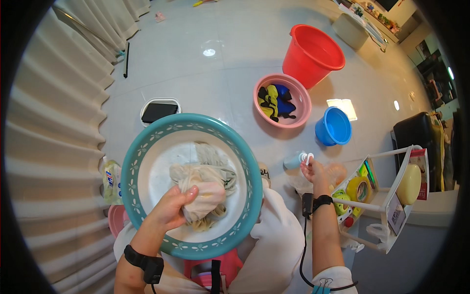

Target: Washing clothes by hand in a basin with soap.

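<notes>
Wet pale cloth (205,191) is bunched in my left hand (174,209), with my thumb across its top. It is over a large basin (255,183) with a teal rim and white inside, where more greyish cloth (211,156) lies. To the right, my right hand (313,171) is at the white pump head of a clear bottle (293,160) of light blue liquid on the floor. My fingers touch the pump; whether they grip the bottle cannot be made out. The basin sits in front of me, over a pink plastic stool (233,262).
Ahead stand a red bucket (303,60), a pink basin (259,106) holding yellow and blue fabric, and a blue pail (325,128). A white rack (360,204) with tape and soap is at right. A detergent pouch (112,183) and curtains (55,147) are at left.
</notes>
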`<state>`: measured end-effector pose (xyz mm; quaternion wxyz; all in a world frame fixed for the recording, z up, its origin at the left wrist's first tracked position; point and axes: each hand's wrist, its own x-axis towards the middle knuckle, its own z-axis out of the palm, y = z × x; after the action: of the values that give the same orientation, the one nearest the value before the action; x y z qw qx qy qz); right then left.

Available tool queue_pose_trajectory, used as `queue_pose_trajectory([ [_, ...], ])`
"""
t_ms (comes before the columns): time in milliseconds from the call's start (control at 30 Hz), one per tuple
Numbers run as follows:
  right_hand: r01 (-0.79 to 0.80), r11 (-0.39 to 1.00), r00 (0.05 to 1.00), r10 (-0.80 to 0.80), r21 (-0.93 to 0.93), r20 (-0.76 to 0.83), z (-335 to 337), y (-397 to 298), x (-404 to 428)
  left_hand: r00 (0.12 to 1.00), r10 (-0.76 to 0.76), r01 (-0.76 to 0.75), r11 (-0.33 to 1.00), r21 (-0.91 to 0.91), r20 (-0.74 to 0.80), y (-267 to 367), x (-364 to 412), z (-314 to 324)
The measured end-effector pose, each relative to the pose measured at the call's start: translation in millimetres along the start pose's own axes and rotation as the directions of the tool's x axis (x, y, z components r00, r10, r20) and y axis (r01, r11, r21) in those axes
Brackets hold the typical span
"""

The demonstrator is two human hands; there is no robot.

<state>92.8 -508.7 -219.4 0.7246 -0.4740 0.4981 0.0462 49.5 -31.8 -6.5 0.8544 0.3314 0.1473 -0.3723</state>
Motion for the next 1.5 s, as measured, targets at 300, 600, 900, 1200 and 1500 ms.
queue_pose_trajectory([
  [300, -0.021, 0.998, 1.000, 0.022, 0.058, -0.007, 8, 5, 2, 1.000, 0.010, -0.009, 1.000, 0.020, -0.018, 0, -4, -1],
  [600, -0.003, 0.993, 0.998, 0.009, 0.117, -0.058, 14, 7, 3, 0.999, 0.005, -0.004, 1.000, 0.016, -0.044, 0, -3, 0],
  [900, 0.010, 0.992, 0.999, -0.005, 0.123, -0.039, 7, 14, 17, 1.000, 0.025, -0.025, 0.999, 0.036, -0.018, 0, -3, 4],
  [1200, -0.077, 0.967, 0.997, 0.079, 0.243, 0.003, -3, 21, -18, 0.998, 0.053, -0.052, 0.998, -0.031, 0.028, 2, -8, -6],
  [1500, 0.203, 0.979, 0.863, -0.161, -0.037, 0.479, 111, -64, -219, 0.995, 0.074, -0.067, 0.992, -0.109, 0.064, 6, -23, -9],
])
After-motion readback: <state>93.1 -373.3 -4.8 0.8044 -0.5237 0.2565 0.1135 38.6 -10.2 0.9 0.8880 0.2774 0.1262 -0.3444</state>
